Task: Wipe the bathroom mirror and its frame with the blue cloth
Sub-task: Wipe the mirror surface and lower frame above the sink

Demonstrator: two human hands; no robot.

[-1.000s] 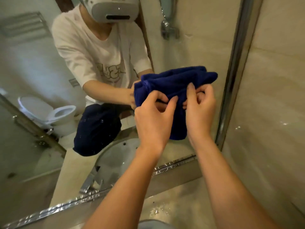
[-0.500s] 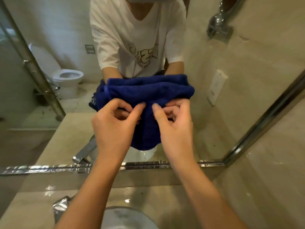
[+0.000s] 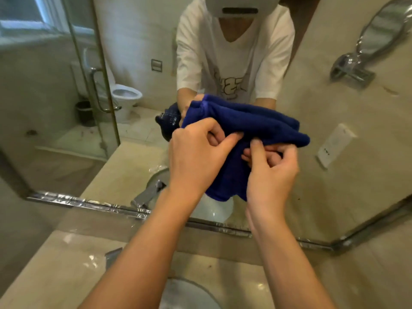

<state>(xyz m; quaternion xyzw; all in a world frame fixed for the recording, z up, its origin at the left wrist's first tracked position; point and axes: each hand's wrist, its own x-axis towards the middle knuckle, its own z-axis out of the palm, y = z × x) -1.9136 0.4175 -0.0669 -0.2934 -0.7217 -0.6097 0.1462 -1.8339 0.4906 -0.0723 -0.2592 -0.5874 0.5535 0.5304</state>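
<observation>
Head view: a beige stone-tiled bathroom is filling the frame, with the mirror [image 3: 138,134] standing above a wet marble tabletop [image 3: 66,270] and its silver frame [image 3: 89,204] running along the glass's bottom edge and up the right side. The basin [image 3: 185,295] is sitting at the tabletop's near edge. Reflected in the glass: a toilet [image 3: 124,97], a glass shower door [image 3: 93,85] and the faucet [image 3: 148,195].

The blue cloth [image 3: 249,121] is bunched in front of the lower middle of the mirror, above the basin. The left hand [image 3: 196,157] is pinching its left fold, fingers curled in; the right hand [image 3: 270,172] is gripping the lower right fold, thumb pressing the fabric. Whether the cloth is touching the glass cannot be told.

Judgement: the cloth is being refolded, wiping not yet under way. Risks: a thick, uneven wad would be leaving streaks; a loose fold could be slipping free and dropping into the wet basin; hanging cloth could be dragging water from the tabletop up onto the frame.
</observation>
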